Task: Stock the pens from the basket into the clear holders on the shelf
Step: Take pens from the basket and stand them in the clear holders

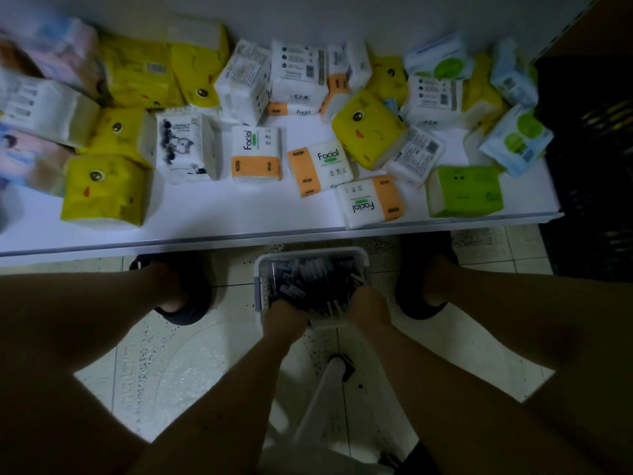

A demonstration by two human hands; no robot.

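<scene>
A small white basket (362,261) stands on the tiled floor between my feet, just under the front edge of the shelf. It is filled with several dark pens (310,279). My left hand (285,317) reaches into the near left of the basket and my right hand (370,307) into the near right. Both hands sit down among the pens with their fingers hidden, so the dim light does not let me tell what they hold. No clear holders are in view.
The white shelf (239,217) spans the upper frame, covered with several tissue packs (257,154) in yellow, white, orange and green. A dark crate (592,173) stands at the right. My feet in dark slippers (186,296) flank the basket. A white stool leg (322,399) lies below.
</scene>
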